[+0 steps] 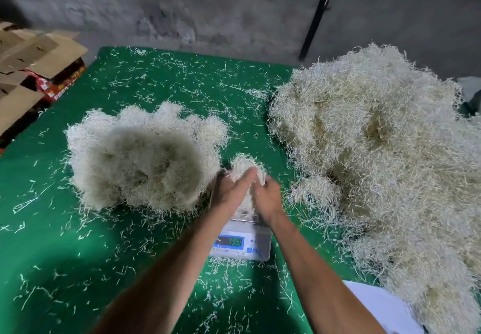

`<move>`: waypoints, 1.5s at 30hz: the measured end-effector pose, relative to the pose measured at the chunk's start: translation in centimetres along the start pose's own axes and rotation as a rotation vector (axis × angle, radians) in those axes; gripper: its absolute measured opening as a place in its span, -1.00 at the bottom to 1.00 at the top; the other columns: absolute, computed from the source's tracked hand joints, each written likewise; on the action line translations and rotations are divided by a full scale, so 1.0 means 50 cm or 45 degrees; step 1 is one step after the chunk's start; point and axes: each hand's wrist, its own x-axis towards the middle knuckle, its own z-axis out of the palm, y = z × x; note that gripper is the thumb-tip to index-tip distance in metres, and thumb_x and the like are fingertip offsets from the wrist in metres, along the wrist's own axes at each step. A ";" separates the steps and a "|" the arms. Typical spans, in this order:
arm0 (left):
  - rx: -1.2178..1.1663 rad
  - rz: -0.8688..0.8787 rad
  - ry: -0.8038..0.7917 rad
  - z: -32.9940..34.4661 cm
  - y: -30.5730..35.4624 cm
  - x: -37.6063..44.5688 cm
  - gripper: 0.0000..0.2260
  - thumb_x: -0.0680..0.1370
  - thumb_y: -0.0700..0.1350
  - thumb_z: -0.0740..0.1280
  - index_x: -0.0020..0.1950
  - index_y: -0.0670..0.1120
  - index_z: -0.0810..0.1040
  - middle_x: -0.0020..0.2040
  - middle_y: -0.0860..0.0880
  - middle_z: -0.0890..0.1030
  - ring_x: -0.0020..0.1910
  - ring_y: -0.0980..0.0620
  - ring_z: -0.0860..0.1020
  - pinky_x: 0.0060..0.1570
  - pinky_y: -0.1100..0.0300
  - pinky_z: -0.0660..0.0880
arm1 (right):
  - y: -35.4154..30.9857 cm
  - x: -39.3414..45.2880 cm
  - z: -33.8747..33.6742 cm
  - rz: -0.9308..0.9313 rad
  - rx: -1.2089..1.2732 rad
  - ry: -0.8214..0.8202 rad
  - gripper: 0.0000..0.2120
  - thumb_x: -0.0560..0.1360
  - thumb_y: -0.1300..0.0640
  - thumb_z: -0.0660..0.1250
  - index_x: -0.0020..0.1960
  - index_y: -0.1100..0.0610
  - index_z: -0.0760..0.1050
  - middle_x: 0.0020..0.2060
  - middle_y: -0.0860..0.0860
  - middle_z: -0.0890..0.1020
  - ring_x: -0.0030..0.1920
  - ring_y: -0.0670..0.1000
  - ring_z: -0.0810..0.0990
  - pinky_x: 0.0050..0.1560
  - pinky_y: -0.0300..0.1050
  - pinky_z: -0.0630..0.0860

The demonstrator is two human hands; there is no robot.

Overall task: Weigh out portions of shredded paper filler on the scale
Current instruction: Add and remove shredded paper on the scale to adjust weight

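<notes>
A small digital scale (256,245) sits on the green cloth near the middle front, its blue display lit with blurred digits. Above its platform, my left hand (231,190) and my right hand (268,195) together hold a small wad of cream shredded paper (243,166), fingers curled round it. A large heap of shredded paper (385,151) fills the right side. A smaller mound of shredded paper (140,159) lies to the left of the scale.
The green cloth (65,242) is strewn with loose paper strands. Flattened cardboard boxes (28,58) are stacked at the far left edge. A grey wall runs along the back, with a dark pole (313,29) leaning on it. Something white (380,305) lies at the front right.
</notes>
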 end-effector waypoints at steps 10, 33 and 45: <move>-0.090 -0.180 -0.331 0.082 0.025 -0.053 -0.12 0.39 0.20 0.50 0.56 -0.14 0.20 0.39 -0.18 0.41 0.29 -0.12 0.45 0.07 0.18 0.34 | -0.019 0.080 -0.181 0.322 0.221 0.238 -0.65 0.73 0.05 0.13 0.33 0.28 0.48 0.09 0.33 0.61 -0.41 -0.08 0.42 -0.47 -0.20 0.41; -0.348 0.193 -0.218 -0.007 0.008 -0.187 -0.59 0.42 0.13 0.46 0.10 -0.15 0.62 -0.05 -0.21 0.66 -0.15 -0.15 0.54 -0.10 -0.26 0.59 | -0.082 -0.100 -0.107 0.087 -0.164 -0.190 -0.47 0.69 -0.08 0.22 0.14 0.45 0.53 0.22 0.43 0.53 0.02 0.43 0.64 0.02 0.15 0.67; -0.286 -0.020 -0.233 -0.007 0.027 -0.189 -0.22 0.51 0.17 0.42 0.57 -0.21 0.22 0.46 -0.20 0.42 0.18 -0.04 0.44 0.06 0.15 0.29 | -0.088 0.011 -0.113 0.176 -0.116 0.376 -0.74 0.70 0.11 0.24 -0.10 0.24 0.47 -0.27 0.03 0.51 -0.43 -0.08 0.42 -0.62 -0.37 0.31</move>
